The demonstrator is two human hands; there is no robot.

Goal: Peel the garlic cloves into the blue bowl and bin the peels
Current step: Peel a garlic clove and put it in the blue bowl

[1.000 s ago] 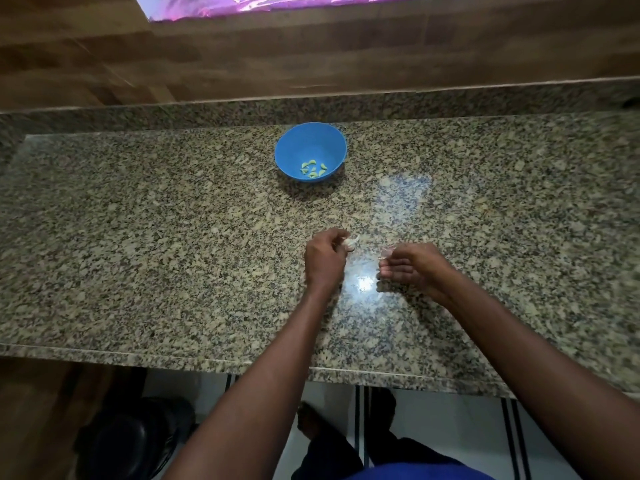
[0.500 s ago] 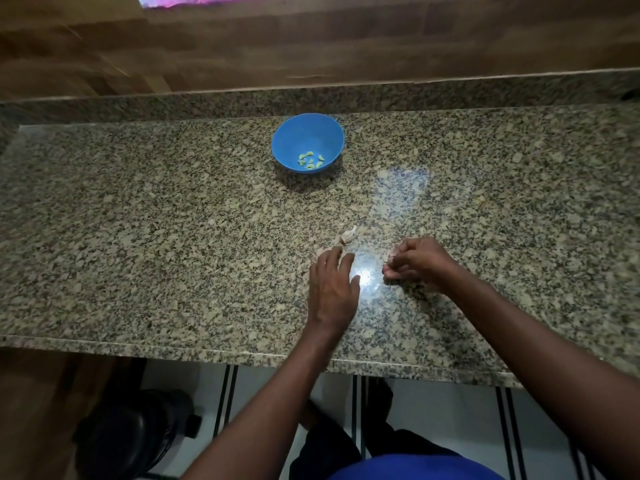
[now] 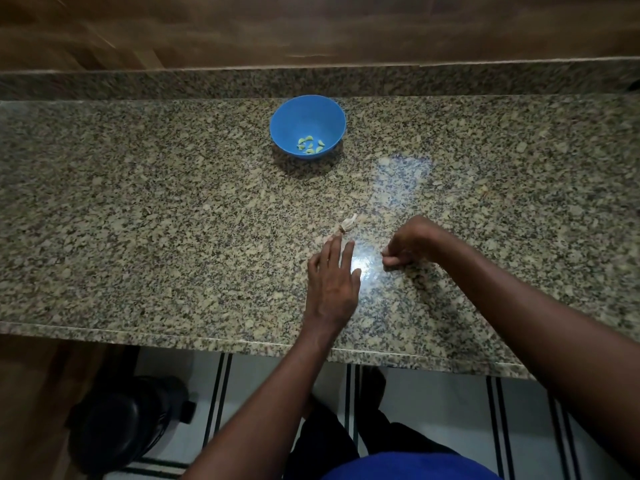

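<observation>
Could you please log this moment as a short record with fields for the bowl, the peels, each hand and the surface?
bowl: blue bowl upright, holding peeled cloves
peels: small pile of peels on the counter, beyond the left fingertips
left hand: left hand flat, fingers straight
right hand: right hand curled; contents unclear
surface: granite counter

Nothing readable is showing anywhere here: no words, labels, brand marks, numbers or signs are appearing on the blue bowl [image 3: 308, 116], on the speckled tabletop [image 3: 138, 220], or on the wooden wall panelling [image 3: 311, 26] behind it.
</observation>
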